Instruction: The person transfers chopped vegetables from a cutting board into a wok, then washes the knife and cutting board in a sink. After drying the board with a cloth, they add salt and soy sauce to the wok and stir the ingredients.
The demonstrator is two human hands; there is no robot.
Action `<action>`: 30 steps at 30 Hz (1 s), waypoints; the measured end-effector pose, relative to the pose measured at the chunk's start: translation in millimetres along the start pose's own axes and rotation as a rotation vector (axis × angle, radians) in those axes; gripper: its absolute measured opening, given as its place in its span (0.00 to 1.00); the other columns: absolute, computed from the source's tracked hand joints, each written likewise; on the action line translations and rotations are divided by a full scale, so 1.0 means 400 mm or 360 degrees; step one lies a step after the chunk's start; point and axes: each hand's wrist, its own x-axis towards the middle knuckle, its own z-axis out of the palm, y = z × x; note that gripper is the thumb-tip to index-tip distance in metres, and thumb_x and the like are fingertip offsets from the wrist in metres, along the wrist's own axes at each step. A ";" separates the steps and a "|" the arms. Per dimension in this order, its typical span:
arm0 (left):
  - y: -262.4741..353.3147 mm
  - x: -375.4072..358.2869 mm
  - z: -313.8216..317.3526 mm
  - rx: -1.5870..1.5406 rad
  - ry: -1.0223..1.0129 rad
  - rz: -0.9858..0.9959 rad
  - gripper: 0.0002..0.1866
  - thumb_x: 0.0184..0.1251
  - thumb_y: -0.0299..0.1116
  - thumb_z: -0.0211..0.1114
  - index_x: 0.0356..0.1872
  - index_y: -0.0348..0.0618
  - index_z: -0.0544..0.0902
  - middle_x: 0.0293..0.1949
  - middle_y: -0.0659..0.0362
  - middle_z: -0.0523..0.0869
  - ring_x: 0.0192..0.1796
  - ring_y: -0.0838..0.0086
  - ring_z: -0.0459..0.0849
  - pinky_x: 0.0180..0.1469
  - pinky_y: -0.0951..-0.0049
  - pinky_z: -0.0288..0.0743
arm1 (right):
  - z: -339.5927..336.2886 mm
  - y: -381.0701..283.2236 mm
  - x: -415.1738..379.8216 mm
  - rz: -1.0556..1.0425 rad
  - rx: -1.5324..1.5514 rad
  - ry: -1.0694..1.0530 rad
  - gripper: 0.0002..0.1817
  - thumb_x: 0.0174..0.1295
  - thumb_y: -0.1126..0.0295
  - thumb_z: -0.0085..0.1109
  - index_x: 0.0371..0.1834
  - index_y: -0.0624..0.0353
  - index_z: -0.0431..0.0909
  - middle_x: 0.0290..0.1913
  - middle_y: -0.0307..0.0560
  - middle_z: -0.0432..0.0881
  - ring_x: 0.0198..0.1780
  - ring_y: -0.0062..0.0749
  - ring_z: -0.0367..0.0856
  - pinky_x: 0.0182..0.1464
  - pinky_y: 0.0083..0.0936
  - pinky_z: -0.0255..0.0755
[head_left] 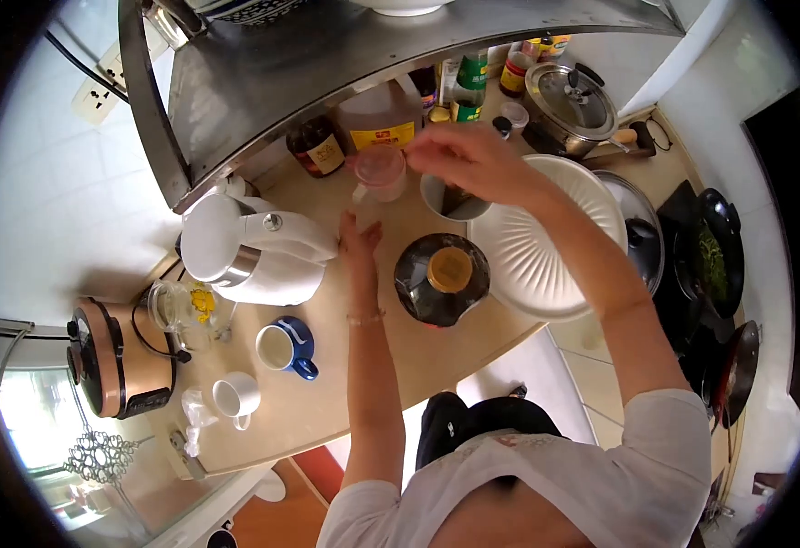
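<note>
A small clear container with a pinkish lid stands toward the back of the counter, its pale handle facing me. My right hand reaches over from the right, fingers pinched together at the lid's right edge. Just in front of the container is my left hand, its fingers apart and holding nothing, near the handle. Beneath my right hand sits a grey metal cup or pot, partly covered by the hand. A big dark bottle with a tan cap stands between my forearms.
To the left are a white kettle, a blue mug, a white cup and a rice cooker. A ribbed white plate lies right, beside a wok with greens. A metal shelf overhangs the back.
</note>
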 end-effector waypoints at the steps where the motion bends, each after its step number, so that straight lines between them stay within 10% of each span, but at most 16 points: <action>1: 0.014 -0.051 -0.019 -0.0061 -0.0131 0.0050 0.29 0.66 0.48 0.43 0.60 0.37 0.56 0.58 0.50 0.61 0.51 0.63 0.71 0.53 0.66 0.65 | -0.028 -0.062 -0.031 -0.0046 0.0006 -0.0140 0.19 0.48 0.55 0.61 0.37 0.59 0.75 0.19 0.42 0.75 0.20 0.30 0.73 0.25 0.20 0.66; 8: 0.109 -0.341 -0.015 0.0328 -0.0246 0.0667 0.36 0.54 0.52 0.58 0.56 0.37 0.60 0.54 0.49 0.65 0.56 0.62 0.65 0.56 0.66 0.59 | -0.021 -0.232 -0.110 -0.0305 -0.0969 -0.0595 0.20 0.47 0.52 0.60 0.28 0.61 0.74 0.19 0.47 0.74 0.21 0.41 0.74 0.25 0.29 0.65; 13: 0.169 -0.393 0.064 0.1206 -0.0291 0.0821 0.24 0.41 0.32 0.71 0.37 0.35 0.67 0.43 0.49 0.71 0.43 0.63 0.72 0.43 0.68 0.66 | 0.003 -0.234 -0.126 -0.0332 -0.1131 -0.0603 0.18 0.49 0.56 0.58 0.23 0.61 0.71 0.21 0.49 0.72 0.24 0.45 0.73 0.26 0.34 0.66; 19: 0.095 -0.388 0.105 0.0361 -0.0184 0.0486 0.12 0.46 0.22 0.66 0.29 0.35 0.70 0.27 0.56 0.79 0.24 0.80 0.75 0.24 0.84 0.67 | 0.004 -0.242 -0.130 -0.0414 -0.1296 -0.0788 0.12 0.49 0.63 0.57 0.25 0.62 0.72 0.23 0.46 0.71 0.26 0.39 0.75 0.27 0.31 0.68; 28: 0.089 -0.370 0.126 -0.0023 -0.0163 0.0680 0.13 0.47 0.19 0.65 0.34 0.34 0.72 0.30 0.60 0.79 0.29 0.84 0.75 0.28 0.86 0.70 | -0.040 -0.236 -0.123 -0.0954 -0.0840 -0.0455 0.09 0.47 0.67 0.58 0.31 0.57 0.75 0.33 0.45 0.75 0.30 0.42 0.76 0.30 0.32 0.69; 30: 0.084 -0.369 0.117 0.0005 -0.0209 0.0658 0.14 0.48 0.20 0.65 0.37 0.35 0.72 0.34 0.60 0.78 0.33 0.82 0.75 0.34 0.84 0.70 | -0.036 -0.255 -0.116 -0.0520 -0.0923 -0.0641 0.10 0.47 0.67 0.58 0.33 0.57 0.75 0.35 0.46 0.74 0.31 0.43 0.77 0.31 0.33 0.70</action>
